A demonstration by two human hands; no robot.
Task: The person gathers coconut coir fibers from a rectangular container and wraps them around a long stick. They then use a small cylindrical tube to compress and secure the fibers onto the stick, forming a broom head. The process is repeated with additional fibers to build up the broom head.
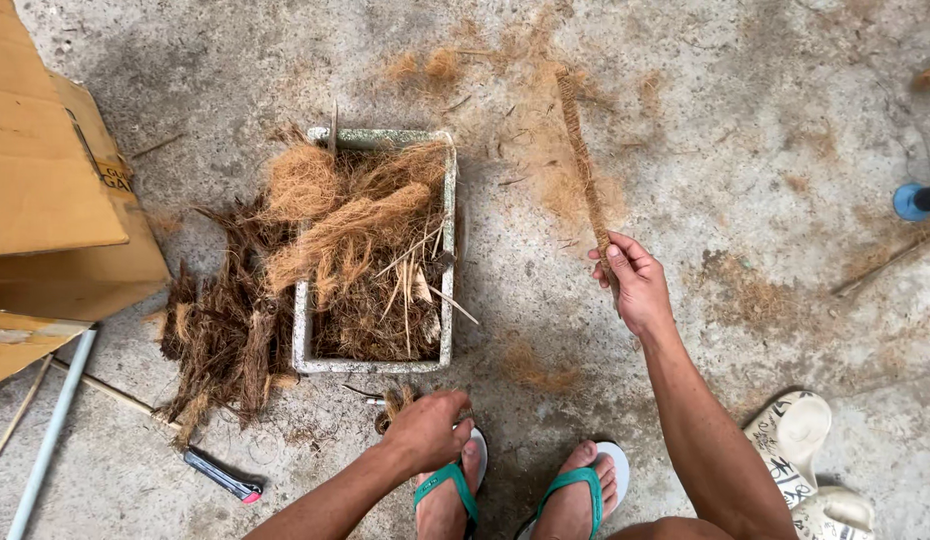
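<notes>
While hands work, fibre-filled tray (303, 330) sits between.

Tan-brown fibre rope (583, 165); orange-brown and dark brown coir in a whitish, green-stained tray (449, 250); teal-strapped sandals (575, 485); brown cardboard box (55, 190); grey concrete floor (765, 150); white slippers (810, 465) with black patterning.

Rough grey concrete floor (765, 180), fibre dust scattered; cardboard box (55, 200) at left edge; even daylight.

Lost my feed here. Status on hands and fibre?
Right hand gripping fibre rope. Left hand closed on fibre tuft beside tray. Nothing between them.
</notes>
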